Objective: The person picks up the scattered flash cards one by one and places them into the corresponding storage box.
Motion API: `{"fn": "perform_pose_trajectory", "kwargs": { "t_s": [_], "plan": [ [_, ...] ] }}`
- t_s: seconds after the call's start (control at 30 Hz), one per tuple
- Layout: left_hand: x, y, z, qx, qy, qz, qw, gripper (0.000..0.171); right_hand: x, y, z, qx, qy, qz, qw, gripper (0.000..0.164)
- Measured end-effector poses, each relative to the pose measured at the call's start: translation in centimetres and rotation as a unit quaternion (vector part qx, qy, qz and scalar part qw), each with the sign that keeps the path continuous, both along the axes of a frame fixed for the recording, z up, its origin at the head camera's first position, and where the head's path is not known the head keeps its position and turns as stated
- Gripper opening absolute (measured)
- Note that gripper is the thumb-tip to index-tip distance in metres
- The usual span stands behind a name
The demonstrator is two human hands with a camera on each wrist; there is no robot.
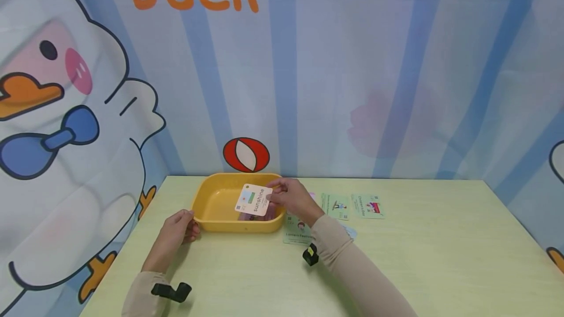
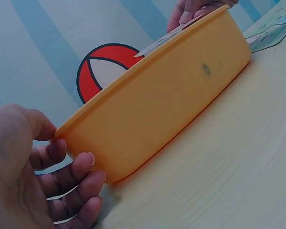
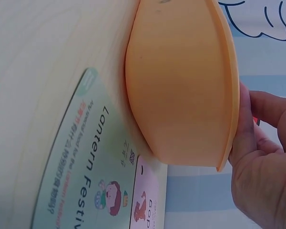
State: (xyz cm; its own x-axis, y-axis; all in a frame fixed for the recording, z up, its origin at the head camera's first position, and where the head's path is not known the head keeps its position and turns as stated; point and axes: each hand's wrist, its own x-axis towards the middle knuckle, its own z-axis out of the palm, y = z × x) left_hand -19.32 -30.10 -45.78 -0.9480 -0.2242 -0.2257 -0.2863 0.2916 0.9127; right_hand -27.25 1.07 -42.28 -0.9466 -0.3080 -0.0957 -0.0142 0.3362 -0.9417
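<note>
A yellow plastic tray [image 1: 213, 204] with raised walls stands near the table's back edge. My left hand [image 1: 176, 229] pinches its left front corner, thumb on the rim and fingertips against the outer wall [image 2: 148, 105]. Over the tray's right half, my right hand [image 1: 293, 199] holds a white "sunshine" card [image 1: 252, 200] by its right side, face up. Beneath that card, a purplish card [image 1: 257, 217] lies inside the tray, partly covered. In the right wrist view the tray wall [image 3: 181, 86] hides the held card.
Right of the tray lie a green "Lantern Festival" card [image 1: 296, 233], another green card [image 1: 335, 205] and a "Children's Day" card [image 1: 368, 207]. A pink card [image 3: 145, 195] and a bluish card [image 1: 349, 231] show partly. A duck-print curtain [image 1: 326, 72] hangs behind the table.
</note>
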Motion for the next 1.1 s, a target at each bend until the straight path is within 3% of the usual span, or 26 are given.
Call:
{"fn": "perform_pose_trajectory", "kwargs": {
  "t_s": [0.77,1.1],
  "plan": [
    [-0.11,0.02,0.07,0.001,-0.002,-0.005,1.0,0.034,-0.05,-0.16,-0.01,-0.007,-0.001,-0.018,1.0,0.031],
    [-0.13,0.06,0.06,-0.001,-0.002,-0.003,1.0,0.034,0.07,-0.34,-0.24,-0.043,0.014,-0.034,0.998,0.029]
  ]
}}
